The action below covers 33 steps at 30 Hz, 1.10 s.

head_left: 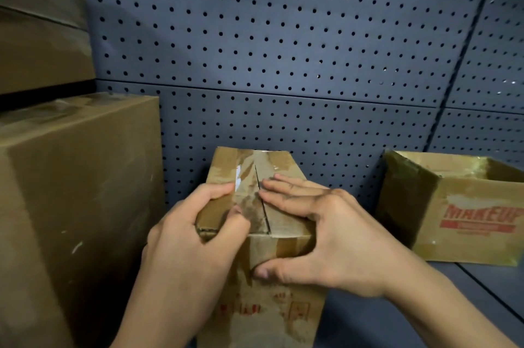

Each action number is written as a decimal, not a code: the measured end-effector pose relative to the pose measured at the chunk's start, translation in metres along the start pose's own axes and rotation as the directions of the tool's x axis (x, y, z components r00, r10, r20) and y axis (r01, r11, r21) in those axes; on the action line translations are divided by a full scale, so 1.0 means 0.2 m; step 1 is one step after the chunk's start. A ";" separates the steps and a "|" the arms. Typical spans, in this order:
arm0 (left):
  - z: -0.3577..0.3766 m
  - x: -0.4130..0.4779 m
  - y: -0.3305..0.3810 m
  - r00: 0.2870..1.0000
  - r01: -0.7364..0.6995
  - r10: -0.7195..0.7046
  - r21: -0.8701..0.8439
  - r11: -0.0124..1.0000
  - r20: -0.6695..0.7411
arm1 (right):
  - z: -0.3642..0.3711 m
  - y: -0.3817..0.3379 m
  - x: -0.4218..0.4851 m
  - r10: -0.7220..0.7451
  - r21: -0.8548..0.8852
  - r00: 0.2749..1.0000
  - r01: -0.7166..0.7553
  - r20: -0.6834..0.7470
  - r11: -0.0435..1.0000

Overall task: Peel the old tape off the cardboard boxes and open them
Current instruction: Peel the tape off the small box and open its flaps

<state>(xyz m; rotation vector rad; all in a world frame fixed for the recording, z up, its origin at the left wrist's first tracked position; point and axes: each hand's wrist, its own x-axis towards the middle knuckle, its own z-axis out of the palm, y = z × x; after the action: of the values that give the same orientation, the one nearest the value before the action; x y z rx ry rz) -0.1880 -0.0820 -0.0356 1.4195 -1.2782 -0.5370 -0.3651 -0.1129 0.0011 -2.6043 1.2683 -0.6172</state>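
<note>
A small brown cardboard box (pixel 272 316) stands upright in front of me, with red print on its near face. Old clear tape (pixel 246 174) covers its two top flaps, and a dark seam runs between them. My left hand (pixel 187 240) grips the near left corner of the left flap, thumb on the tape by the seam. My right hand (pixel 326 228) lies flat on the right flap with its fingertips at the seam, and its thumb presses the taped front face below.
A large closed cardboard box (pixel 76 206) stands close on the left, with more boxes (pixel 39 24) stacked above it. An open box printed MAKEUP (pixel 465 223) sits at the right on the grey shelf (pixel 493 288). A perforated grey panel (pixel 283 50) forms the back wall.
</note>
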 end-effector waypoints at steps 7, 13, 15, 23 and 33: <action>0.01 0.00 0.00 1.000 -0.005 0.005 0.004 1.000 -0.010 | 0.00 0.02 -0.01 -0.023 0.021 1.000 0.023 -0.012 1.000; -0.02 -0.01 -0.03 0.995 -0.071 0.069 0.032 0.997 0.077 | 0.01 0.03 -0.01 -0.068 0.027 0.996 0.069 -0.055 0.997; -0.05 -0.01 -0.05 0.984 -0.087 0.079 0.042 0.995 0.161 | 0.00 0.04 -0.01 -0.078 0.000 0.994 0.079 -0.076 0.997; -0.07 0.06 -0.10 0.955 -0.103 0.110 -0.041 0.994 0.275 | 0.06 0.11 0.03 -0.198 -0.250 0.961 0.147 -0.193 0.957; -0.03 0.08 -0.15 0.958 -0.140 0.156 -0.080 0.987 0.240 | 0.24 0.04 0.00 -0.211 -0.394 0.865 0.018 -0.454 0.919</action>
<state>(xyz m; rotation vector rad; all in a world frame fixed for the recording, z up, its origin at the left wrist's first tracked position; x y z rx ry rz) -0.1670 -0.0987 -0.0558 1.2212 -1.5383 -0.6593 -0.3497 -0.1183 -0.0443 -2.9720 1.4982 -1.2369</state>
